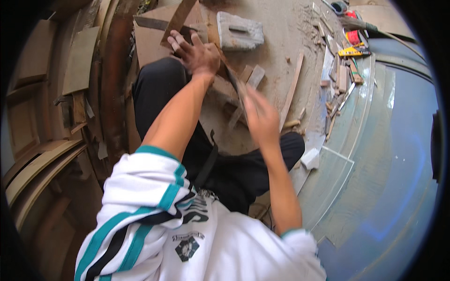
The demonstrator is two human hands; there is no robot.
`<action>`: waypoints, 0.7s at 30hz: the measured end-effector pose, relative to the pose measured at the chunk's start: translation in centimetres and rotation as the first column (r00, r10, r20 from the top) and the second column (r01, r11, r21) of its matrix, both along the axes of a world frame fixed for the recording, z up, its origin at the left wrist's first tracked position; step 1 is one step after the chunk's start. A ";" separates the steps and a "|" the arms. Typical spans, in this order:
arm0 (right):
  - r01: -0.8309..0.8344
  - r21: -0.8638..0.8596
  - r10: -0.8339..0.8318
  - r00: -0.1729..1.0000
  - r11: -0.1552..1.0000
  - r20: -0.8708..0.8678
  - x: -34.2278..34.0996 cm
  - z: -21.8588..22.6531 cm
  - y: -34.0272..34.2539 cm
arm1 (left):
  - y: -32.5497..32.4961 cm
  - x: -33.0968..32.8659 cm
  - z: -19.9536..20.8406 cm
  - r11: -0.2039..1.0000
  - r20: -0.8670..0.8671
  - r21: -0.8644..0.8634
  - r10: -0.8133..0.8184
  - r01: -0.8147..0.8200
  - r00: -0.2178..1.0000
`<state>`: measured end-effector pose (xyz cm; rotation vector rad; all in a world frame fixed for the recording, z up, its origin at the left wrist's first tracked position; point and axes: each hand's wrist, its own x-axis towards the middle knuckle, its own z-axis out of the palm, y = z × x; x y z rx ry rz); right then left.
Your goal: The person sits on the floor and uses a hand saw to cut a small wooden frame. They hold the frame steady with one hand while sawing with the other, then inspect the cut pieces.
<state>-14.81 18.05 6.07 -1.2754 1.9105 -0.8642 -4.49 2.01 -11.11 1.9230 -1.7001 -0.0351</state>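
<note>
The left hand (199, 55), fingers spread, is pressing a wooden strip (181, 17), seemingly steadying it, while the right hand (262, 119) is gripping a thin, blurred piece (234, 81).

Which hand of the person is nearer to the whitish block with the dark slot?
Left. The left hand is just left of the whitish block, slightly lower; the right hand is farther, well below it in the picture.
</note>
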 end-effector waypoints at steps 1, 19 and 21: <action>0.032 0.064 -0.036 0.998 0.997 0.054 -0.4 -1.6 -2.9 | 0.2 -0.4 0.2 1.000 -0.002 0.010 -0.004 0.004 1.000; 0.005 0.009 -0.005 1.000 1.000 0.020 1.5 -1.8 -0.5 | 0.0 0.2 0.1 1.000 -0.009 0.011 -0.001 0.001 1.000; 0.011 -0.011 -0.011 1.000 1.000 0.002 2.1 1.7 3.1 | -1.1 0.6 0.1 1.000 0.002 -0.022 0.020 -0.020 1.000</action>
